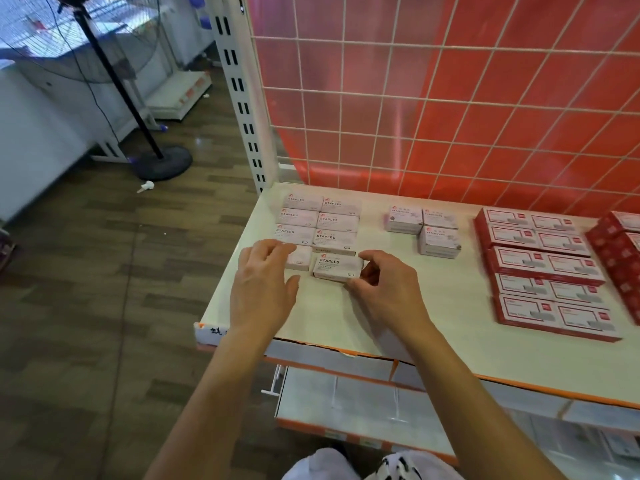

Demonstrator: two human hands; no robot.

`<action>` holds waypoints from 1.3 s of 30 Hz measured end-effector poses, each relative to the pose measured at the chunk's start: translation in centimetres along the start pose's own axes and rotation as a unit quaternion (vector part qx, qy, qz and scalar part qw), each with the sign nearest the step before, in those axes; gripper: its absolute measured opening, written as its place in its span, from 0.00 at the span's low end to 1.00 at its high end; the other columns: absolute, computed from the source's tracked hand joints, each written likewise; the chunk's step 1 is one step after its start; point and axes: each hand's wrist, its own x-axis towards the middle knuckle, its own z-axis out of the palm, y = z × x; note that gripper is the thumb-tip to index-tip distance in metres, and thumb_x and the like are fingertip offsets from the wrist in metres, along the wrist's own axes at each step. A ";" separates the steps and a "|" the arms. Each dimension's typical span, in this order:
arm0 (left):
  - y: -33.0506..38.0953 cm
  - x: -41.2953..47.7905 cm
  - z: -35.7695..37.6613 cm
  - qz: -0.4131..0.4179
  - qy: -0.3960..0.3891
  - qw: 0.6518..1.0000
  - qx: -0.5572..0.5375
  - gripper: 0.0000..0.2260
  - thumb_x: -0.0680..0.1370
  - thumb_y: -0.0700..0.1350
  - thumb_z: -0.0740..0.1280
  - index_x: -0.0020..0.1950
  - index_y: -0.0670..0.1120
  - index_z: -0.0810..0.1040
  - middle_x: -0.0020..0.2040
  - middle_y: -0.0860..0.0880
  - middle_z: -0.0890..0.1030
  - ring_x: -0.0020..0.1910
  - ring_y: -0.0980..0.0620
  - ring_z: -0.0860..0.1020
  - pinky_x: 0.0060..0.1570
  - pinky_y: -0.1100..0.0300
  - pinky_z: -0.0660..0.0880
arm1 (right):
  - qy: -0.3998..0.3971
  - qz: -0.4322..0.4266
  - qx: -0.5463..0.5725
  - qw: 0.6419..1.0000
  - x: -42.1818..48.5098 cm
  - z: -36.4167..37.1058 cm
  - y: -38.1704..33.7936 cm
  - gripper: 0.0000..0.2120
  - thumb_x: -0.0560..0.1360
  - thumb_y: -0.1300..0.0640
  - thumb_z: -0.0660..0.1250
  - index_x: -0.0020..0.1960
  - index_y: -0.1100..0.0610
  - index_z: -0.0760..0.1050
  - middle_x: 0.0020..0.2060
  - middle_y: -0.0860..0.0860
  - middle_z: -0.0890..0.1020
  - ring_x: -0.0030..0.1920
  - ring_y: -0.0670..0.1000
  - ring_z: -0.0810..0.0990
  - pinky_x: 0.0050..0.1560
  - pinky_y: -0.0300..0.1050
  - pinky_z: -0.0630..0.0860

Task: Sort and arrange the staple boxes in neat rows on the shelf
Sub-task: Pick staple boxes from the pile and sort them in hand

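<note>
- White shelf (346,323) fills the middle, with an orange strip along its near edge. A lower shelf (346,403) peeks out under it.
- Two bare arms reach in from the bottom, over that near edge.
- The left hand (263,282) is close to the front left corner of the shelf. Its fingers are loose and spread out. The fingertips rest on top of a small pale staple box (300,259). This hand grips nothing.
- The right hand (384,289) is just beside it. Its thumb and curled fingers pinch the right end of a second staple box (337,268). That box lies flat on the shelf with the word STAPLES on top.
- These two boxes sit side by side with a small gap between them. They make the front row.
- Behind them, six more staple boxes (318,220) lie close together, two across and three deep. They reach almost to the back left corner.
- To the right, near the back edge, stand the paper clip boxes (424,225) in short piles.
- Further right, red boxes (543,268) lie in two long lines from the back edge toward the near edge. More red ones (620,251) are cut off at the right edge.
- A red wall with a white wire grid (450,98) stands behind the back edge.
- Left of the shelf is a brown wood floor (104,271). Far back on it stands a black fan (114,81).
</note>
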 end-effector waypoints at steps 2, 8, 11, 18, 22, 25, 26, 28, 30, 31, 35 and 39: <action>-0.2 0.1 0.1 -0.024 -0.014 1.000 -0.005 0.24 0.74 0.43 0.72 0.69 0.48 0.71 0.65 0.47 0.72 0.63 0.46 0.69 0.59 0.55 0.70 | 0.002 -0.003 -0.011 1.000 0.2 0.2 -0.2 0.18 0.72 0.56 0.71 0.61 0.55 0.75 0.44 0.47 0.76 0.43 0.48 0.73 0.45 0.38 0.68; -0.6 0.9 0.6 -0.059 -0.025 0.998 0.000 0.27 0.75 0.45 0.70 0.72 0.49 0.66 0.67 0.46 0.71 0.65 0.46 0.68 0.62 0.55 0.68 | -0.008 0.005 -0.048 0.999 1.1 0.9 -0.3 0.16 0.74 0.54 0.69 0.61 0.54 0.75 0.49 0.52 0.79 0.44 0.47 0.70 0.44 0.38 0.64; -0.8 1.3 0.8 -0.067 -0.036 0.997 -0.003 0.27 0.76 0.46 0.70 0.73 0.49 0.65 0.67 0.46 0.72 0.64 0.47 0.69 0.62 0.55 0.68 | -0.009 0.005 -0.059 0.998 1.2 1.2 -0.3 0.15 0.74 0.54 0.68 0.60 0.53 0.74 0.48 0.51 0.78 0.44 0.47 0.69 0.43 0.39 0.63; -1.3 2.3 0.9 -0.071 -0.044 0.996 -0.019 0.27 0.75 0.47 0.70 0.71 0.48 0.66 0.62 0.47 0.76 0.60 0.46 0.71 0.58 0.56 0.68 | -0.004 0.003 -0.051 0.999 1.2 1.4 -0.7 0.17 0.74 0.55 0.69 0.61 0.55 0.73 0.49 0.52 0.78 0.45 0.49 0.72 0.45 0.40 0.66; -1.7 2.7 0.9 -0.076 -0.044 0.995 -0.055 0.27 0.74 0.47 0.72 0.70 0.50 0.67 0.58 0.49 0.79 0.58 0.47 0.73 0.57 0.55 0.69 | -0.001 0.004 -0.056 0.998 1.3 1.5 -0.6 0.17 0.74 0.53 0.69 0.61 0.55 0.73 0.50 0.51 0.77 0.47 0.50 0.74 0.47 0.40 0.68; -2.0 2.7 1.1 -0.078 -0.039 0.994 -0.062 0.26 0.73 0.48 0.72 0.69 0.50 0.68 0.56 0.50 0.80 0.56 0.47 0.74 0.56 0.55 0.69 | 0.002 0.010 -0.052 0.999 1.3 1.7 -0.7 0.19 0.73 0.53 0.69 0.62 0.55 0.73 0.53 0.52 0.77 0.49 0.51 0.75 0.51 0.43 0.71; -2.1 2.7 1.1 -0.079 -0.038 0.994 -0.062 0.26 0.73 0.48 0.73 0.69 0.50 0.68 0.56 0.50 0.80 0.56 0.47 0.74 0.56 0.55 0.69 | 0.002 0.011 -0.051 0.999 1.3 1.7 -0.7 0.19 0.73 0.53 0.69 0.62 0.55 0.73 0.53 0.53 0.77 0.50 0.52 0.76 0.52 0.44 0.71; -2.1 2.7 1.2 -0.078 -0.037 0.994 -0.060 0.26 0.73 0.48 0.73 0.69 0.50 0.68 0.56 0.50 0.80 0.56 0.46 0.74 0.56 0.54 0.70 | 0.004 0.009 -0.046 0.999 1.3 1.7 -0.7 0.19 0.74 0.54 0.69 0.63 0.55 0.73 0.53 0.53 0.77 0.50 0.52 0.76 0.51 0.42 0.70; -2.0 2.7 1.2 -0.078 -0.035 0.995 -0.059 0.26 0.73 0.47 0.73 0.69 0.51 0.68 0.55 0.49 0.80 0.56 0.46 0.74 0.55 0.55 0.69 | 0.008 0.007 -0.042 0.999 1.2 1.6 -0.8 0.19 0.73 0.55 0.69 0.63 0.55 0.72 0.53 0.53 0.78 0.50 0.52 0.76 0.49 0.41 0.68; -1.9 2.7 1.2 -0.079 -0.036 0.995 -0.057 0.26 0.73 0.47 0.73 0.69 0.51 0.67 0.55 0.49 0.79 0.56 0.46 0.73 0.54 0.55 0.69 | 0.010 0.006 -0.042 0.999 1.2 1.6 -0.8 0.18 0.73 0.55 0.69 0.62 0.56 0.72 0.53 0.53 0.78 0.50 0.52 0.76 0.48 0.40 0.68; -1.5 2.3 1.1 -0.068 -0.034 0.997 -0.014 0.26 0.74 0.49 0.71 0.70 0.50 0.66 0.60 0.49 0.77 0.57 0.47 0.70 0.55 0.56 0.68 | 0.007 0.002 -0.041 0.999 0.9 1.5 -0.8 0.19 0.74 0.55 0.69 0.63 0.55 0.71 0.55 0.53 0.76 0.52 0.51 0.75 0.49 0.38 0.67; 0.1 1.9 1.0 -0.050 -0.007 0.999 0.017 0.30 0.74 0.46 0.69 0.74 0.49 0.61 0.71 0.46 0.66 0.69 0.46 0.60 0.65 0.54 0.64 | 0.021 -0.002 -0.043 0.999 0.7 0.8 -1.0 0.22 0.75 0.53 0.67 0.67 0.54 0.69 0.60 0.52 0.74 0.55 0.52 0.76 0.54 0.40 0.68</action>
